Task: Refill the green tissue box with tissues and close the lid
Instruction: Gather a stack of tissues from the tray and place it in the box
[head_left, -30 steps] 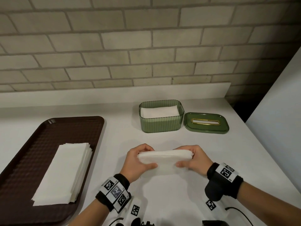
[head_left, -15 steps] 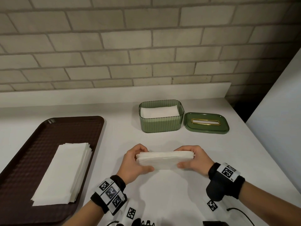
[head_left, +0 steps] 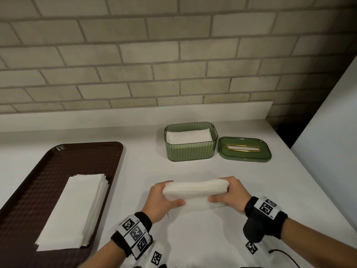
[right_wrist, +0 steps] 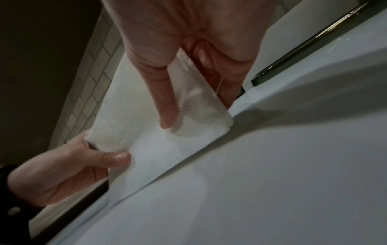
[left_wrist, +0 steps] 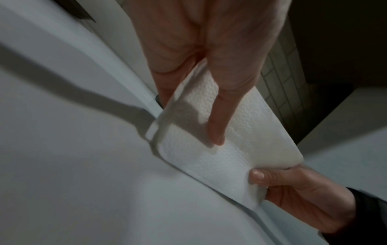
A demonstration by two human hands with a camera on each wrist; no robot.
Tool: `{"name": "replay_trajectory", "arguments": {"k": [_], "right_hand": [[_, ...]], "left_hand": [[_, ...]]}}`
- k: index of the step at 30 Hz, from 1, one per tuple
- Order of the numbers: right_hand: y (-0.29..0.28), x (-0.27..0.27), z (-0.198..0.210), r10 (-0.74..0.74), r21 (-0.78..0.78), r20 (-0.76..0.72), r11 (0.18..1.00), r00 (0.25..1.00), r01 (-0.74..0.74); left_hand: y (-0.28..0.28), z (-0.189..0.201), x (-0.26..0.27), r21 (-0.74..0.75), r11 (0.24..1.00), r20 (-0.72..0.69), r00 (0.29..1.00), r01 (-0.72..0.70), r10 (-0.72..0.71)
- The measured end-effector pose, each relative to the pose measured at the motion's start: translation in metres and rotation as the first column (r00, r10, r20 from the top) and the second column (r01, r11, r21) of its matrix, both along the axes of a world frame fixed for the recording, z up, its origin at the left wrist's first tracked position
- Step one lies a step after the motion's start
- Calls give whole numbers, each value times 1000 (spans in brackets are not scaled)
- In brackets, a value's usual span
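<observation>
Fingers [head_left: 225, 179] of both hands curl round one folded tissue stack [head_left: 195, 188], thumbs on the near face and the other fingers behind it. One left hand [head_left: 161, 200] grips the left end and one right hand [head_left: 231, 194] grips the right end; the stack stands on its long edge just above the desk [head_left: 193, 238].

By size: one white desk, with a low raised ledge along the brick wall and its right edge beside a white panel. One brown tray [head_left: 29, 180] lies at the left, reaching the lower left corner of the head view. On it rests one flat pile of tissues [head_left: 73, 211], away from the tray's rims. One green tissue box [head_left: 190, 149] stands open behind the hands, with tissues inside below the rim. One green lid [head_left: 244, 149] with a gold slot lies flat, just beside the box on its right. Bare desk lies open between the held stack and the box.
</observation>
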State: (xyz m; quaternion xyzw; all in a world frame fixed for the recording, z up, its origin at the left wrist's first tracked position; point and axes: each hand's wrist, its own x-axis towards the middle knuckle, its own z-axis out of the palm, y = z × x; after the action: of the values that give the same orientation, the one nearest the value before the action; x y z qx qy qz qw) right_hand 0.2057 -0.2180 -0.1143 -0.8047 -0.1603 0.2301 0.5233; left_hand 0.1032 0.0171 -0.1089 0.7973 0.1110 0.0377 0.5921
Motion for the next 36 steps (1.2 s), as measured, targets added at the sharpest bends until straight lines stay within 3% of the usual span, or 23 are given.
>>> {"name": "replay_trajectory", "arguments": {"k": [4,9,11,14,18,25,31,36], "right_hand": [[5,25,35,2,106,33,994,999,-6],[36,82,99,-129,205,256,976,958,77],[49,109,115,-183,153,353,979,918,137],[66,141,124,-144,-67,474,978,869,199],[79,172,101,-73,-292,446,930,892,222],[82,179,77,5,-442,449,870,894,217],[85,173,78,200,-615,467,773,861,153],[84,168,85,251,-690,514,690,820,221]], "left_hand": [[15,28,18,31,1000,69,998,-6,4],[27,98,76,117,981,280,953,-156,118],[35,117,106,170,963,315,938,-207,146],[48,125,146,341,903,227,955,-261,190],[56,119,176,488,856,29,984,-170,178],[62,97,196,554,832,-195,974,14,113],[55,95,199,727,657,-315,947,200,60],[48,99,195,903,394,-216,974,171,72]]}}
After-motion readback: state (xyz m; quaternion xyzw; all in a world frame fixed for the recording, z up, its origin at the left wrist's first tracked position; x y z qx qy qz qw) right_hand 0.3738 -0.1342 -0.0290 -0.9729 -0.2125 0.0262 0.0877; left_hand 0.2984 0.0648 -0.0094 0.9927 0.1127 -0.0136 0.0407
